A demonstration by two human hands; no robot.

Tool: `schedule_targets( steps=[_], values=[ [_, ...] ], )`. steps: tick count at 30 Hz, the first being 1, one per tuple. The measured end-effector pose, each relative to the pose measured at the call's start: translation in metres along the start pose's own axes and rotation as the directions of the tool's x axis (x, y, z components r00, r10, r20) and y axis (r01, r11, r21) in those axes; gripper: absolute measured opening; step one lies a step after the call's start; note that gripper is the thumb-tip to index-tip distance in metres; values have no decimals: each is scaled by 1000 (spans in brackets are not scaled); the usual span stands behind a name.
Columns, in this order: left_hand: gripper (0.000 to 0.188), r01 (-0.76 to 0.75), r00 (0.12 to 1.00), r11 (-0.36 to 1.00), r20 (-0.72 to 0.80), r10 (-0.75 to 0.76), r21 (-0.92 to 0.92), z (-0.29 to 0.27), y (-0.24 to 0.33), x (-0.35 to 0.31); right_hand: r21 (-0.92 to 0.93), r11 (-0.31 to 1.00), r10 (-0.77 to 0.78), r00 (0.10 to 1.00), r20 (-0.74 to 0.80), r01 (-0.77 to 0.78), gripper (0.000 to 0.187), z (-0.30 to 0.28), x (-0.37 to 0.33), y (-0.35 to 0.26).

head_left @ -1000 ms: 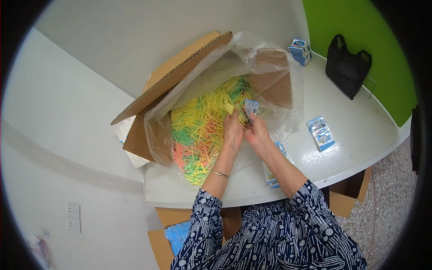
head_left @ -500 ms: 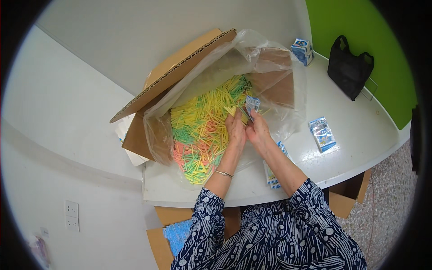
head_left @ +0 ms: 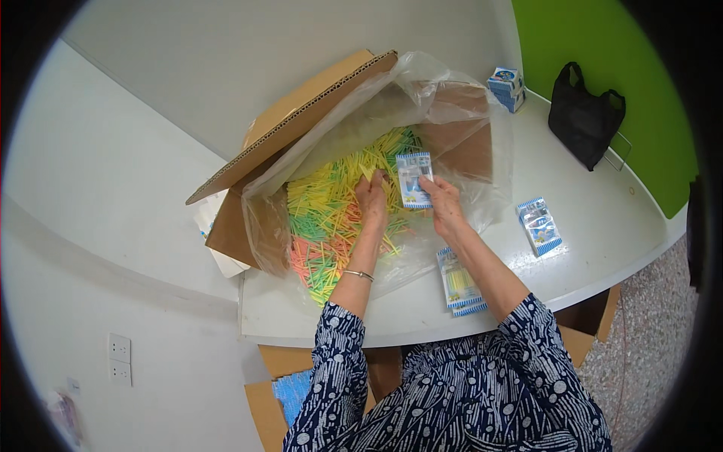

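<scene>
Over the open carton, my left hand (head_left: 372, 197) is closed around a small bunch of thin yellow sticks (head_left: 367, 172). My right hand (head_left: 446, 205) pinches the right edge of a small clear packet (head_left: 413, 181) with blue striped ends, held up flat beside the left hand. Beneath both hands a heap of thin plastic sticks (head_left: 324, 200), yellow, green and pink, fills the clear plastic liner (head_left: 486, 162) of the carton. Near my right forearm lie packets (head_left: 459, 280) with yellow sticks showing through, stacked on the white table.
The cardboard box (head_left: 301, 113) lies tipped with its flap raised. Another blue-and-white packet (head_left: 539, 226) lies on the table (head_left: 602, 248) at right. Small boxes (head_left: 506, 89) and a black bag (head_left: 586, 113) stand farther back. Below the table edge, a carton holds blue packets (head_left: 292, 393).
My hands have moved apart. The left has shifted left with sticks in it, and the packet in the right now faces up, more fully visible.
</scene>
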State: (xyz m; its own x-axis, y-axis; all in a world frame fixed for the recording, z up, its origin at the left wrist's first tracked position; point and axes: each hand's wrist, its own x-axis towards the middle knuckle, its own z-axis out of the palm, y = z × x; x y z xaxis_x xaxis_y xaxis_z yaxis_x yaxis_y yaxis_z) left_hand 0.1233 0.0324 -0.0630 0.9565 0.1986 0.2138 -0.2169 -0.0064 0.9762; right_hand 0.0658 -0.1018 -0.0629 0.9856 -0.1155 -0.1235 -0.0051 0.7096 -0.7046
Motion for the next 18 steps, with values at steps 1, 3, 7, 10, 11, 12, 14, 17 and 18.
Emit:
schedule_targets(
  steps=[1,3,7,10,11,12,14,17,18],
  values=[
    [19,39,999,996,31,-36,-82,-1,2,0,-1,1000,0,1000,-1,0,14,-5,-1,-4],
    [19,83,995,983,67,-72,-163,-1,10,-2,-144,987,77,995,57,-68,16,-16,-7,-17],
    [21,229,969,931,158,-190,-285,5,36,-6,-333,942,102,984,149,-47,18,-39,-16,-37],
    [23,267,949,910,252,-190,-317,11,55,-10,-410,911,142,965,221,-40,20,-49,-20,-44],
    [25,270,943,895,285,-171,-356,14,60,-12,-419,906,178,955,237,-65,20,-50,-21,-46],
    [25,272,942,895,288,-173,-354,19,67,-17,-427,900,213,944,252,-89,20,-51,-24,-49],
    [28,243,936,884,337,-105,-399,29,79,-25,-436,895,230,936,266,-96,20,-52,-29,-54],
    [29,218,930,905,358,-79,-366,37,88,-36,-425,899,247,924,293,-106,20,-53,-32,-55],
    [29,219,929,905,360,-80,-364,37,88,-38,-406,907,252,919,303,-114,20,-53,-32,-56]
  ],
)
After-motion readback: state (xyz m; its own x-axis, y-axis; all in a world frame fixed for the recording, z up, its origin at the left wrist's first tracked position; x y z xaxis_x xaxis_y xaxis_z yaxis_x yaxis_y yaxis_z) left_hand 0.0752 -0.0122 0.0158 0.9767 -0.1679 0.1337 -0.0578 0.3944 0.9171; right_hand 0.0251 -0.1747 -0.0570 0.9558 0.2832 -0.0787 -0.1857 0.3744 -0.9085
